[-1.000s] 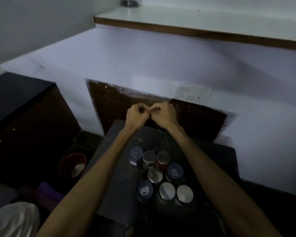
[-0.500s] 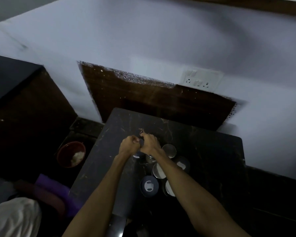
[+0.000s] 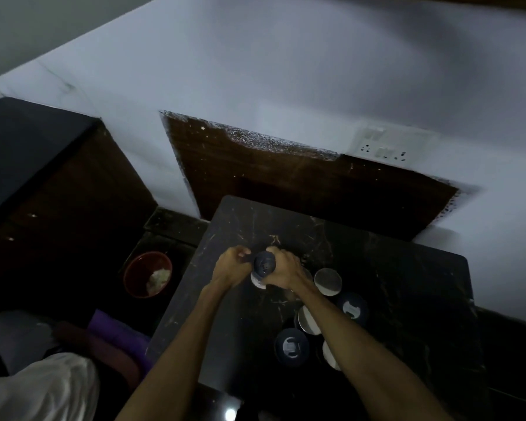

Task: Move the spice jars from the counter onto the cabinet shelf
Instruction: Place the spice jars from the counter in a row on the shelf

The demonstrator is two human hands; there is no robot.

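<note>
Lowered from the wall, right hand (image 3: 281,268) grips a blue-lidded jar (image 3: 264,264); left hand (image 3: 230,267) curls beside it, apparently holding nothing.

right hand (image 3: 281,268) grips blue-lidded jar (image 3: 264,264) | left hand (image 3: 230,268) beside | counter (image 3: 407,284)

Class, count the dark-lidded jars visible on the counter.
3: one gripped by the right hand, one right of the forearm, one nearest. Arms may hide others.
</note>
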